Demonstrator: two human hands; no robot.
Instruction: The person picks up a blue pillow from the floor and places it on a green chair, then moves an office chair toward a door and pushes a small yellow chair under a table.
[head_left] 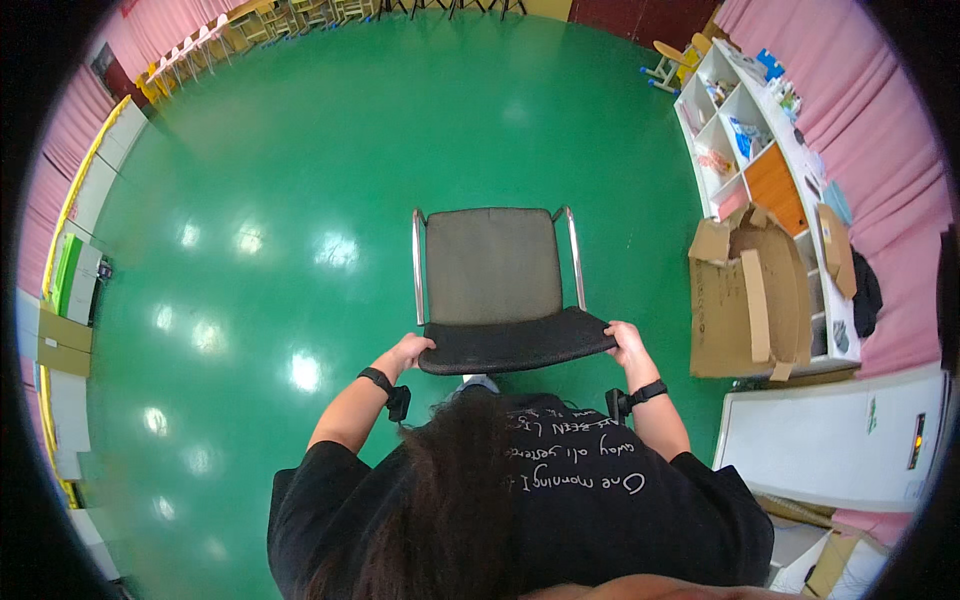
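Note:
A chair [493, 265] with a grey-black seat, chrome side rails and a black mesh backrest [510, 343] stands right in front of me, its back toward me. My left hand [411, 350] is closed round the left end of the backrest. At the opposite end, my right hand [626, 343] grips the backrest's right corner. Both wrists wear black straps with small dark devices. The chair's legs are mostly hidden beneath the seat, and my fingers are partly hidden behind the backrest's edge.
Green glossy floor [350, 140] surrounds the chair. To the right stand an open cardboard box [725, 320], a white shelf unit [715, 130] with several items, and a white appliance [820, 430]. Low white panels [95, 190] line the left; several chairs [190, 50] stand far off.

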